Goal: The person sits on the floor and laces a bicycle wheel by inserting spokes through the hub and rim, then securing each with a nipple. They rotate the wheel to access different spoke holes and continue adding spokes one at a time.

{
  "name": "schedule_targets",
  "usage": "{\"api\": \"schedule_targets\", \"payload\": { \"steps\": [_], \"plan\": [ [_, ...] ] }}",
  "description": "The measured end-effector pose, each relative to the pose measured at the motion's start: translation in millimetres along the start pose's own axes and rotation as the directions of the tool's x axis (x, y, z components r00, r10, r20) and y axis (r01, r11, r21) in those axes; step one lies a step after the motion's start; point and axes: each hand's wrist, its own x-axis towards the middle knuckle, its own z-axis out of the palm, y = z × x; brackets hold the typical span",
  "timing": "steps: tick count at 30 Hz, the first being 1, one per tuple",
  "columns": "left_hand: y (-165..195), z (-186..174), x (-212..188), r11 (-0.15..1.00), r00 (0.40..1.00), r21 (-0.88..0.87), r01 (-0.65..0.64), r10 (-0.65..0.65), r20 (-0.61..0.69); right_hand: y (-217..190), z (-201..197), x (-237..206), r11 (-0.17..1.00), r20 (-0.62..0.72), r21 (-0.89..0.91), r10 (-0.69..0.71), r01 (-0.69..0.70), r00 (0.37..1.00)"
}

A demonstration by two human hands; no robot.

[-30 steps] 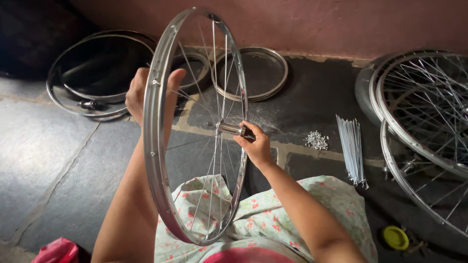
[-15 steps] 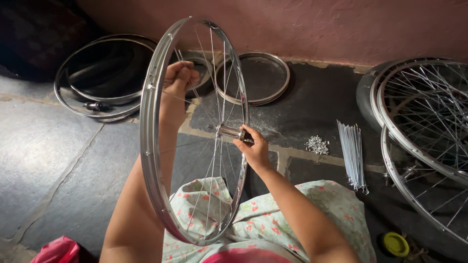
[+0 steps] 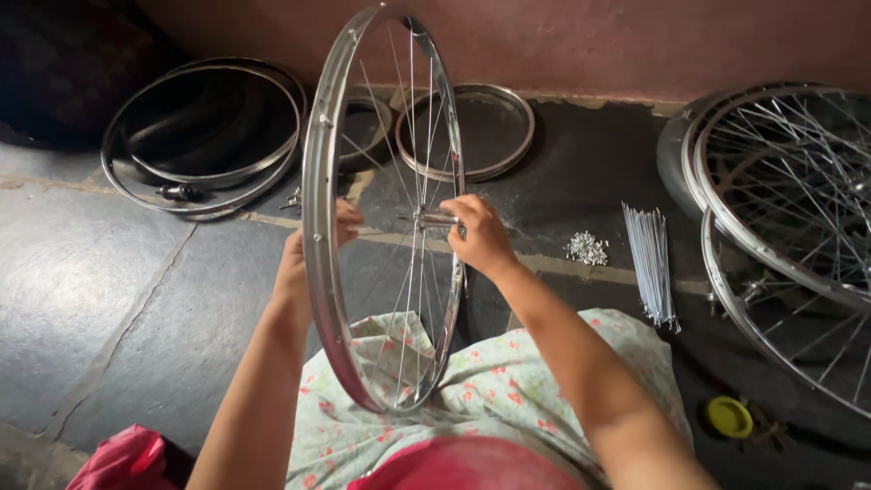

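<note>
Upright, silver wheel rim [image 3: 319,227], left hand [image 3: 304,259] gripping rim, right hand [image 3: 478,234] pinching hub [image 3: 437,219], yellow lid [image 3: 729,416] right.

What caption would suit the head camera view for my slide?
Seated person steadies an upright spoked bicycle wheel, right hand on the hub, left hand behind the rim, loose spokes nearby.

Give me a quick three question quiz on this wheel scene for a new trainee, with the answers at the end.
1. True or false: the bicycle wheel stands upright on the person's lap.
2. Which of the hands grips the hub: A) left hand B) right hand?
3. What lies on the floor between the bundle of loose spokes and the right hand?

Key:
1. True.
2. B.
3. A small pile of spoke nipples.
</note>
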Motion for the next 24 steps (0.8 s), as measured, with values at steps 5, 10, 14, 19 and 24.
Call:
{"api": "schedule_targets", "payload": {
  "steps": [5, 10, 14, 19, 24],
  "plan": [
    [41, 37, -41, 0.983, 0.995, -0.178, 0.049, -0.064, -0.082, 1, -4, 3, 0.987, 0.105, 0.14, 0.063, -0.077, 0.992],
    [90, 82, -63, 0.811, 0.985, 0.585, -0.006, 0.104, -0.135, 16, -10, -4, 0.879, 0.248, 0.345, 0.254, -0.33, 0.935],
    [101, 88, -47, 0.541, 0.97, 0.83, 0.137, 0.096, -0.223, 21, -26, -5, 0.869, 0.327, 0.404, 0.154, -0.285, 0.932],
    [113, 62, -5, 0.394, 0.977, 0.904, 0.167, 0.061, -0.207, 9, -46, -10, 0.994, 0.328, 0.083, 0.036, -0.066, 0.944],
    [123, 55, 16, 0.371, 0.973, 0.907, 0.198, 0.037, -0.228, -19, -55, -21, 0.983, 0.319, -0.185, 0.046, 0.015, 0.947]
  ]
}}
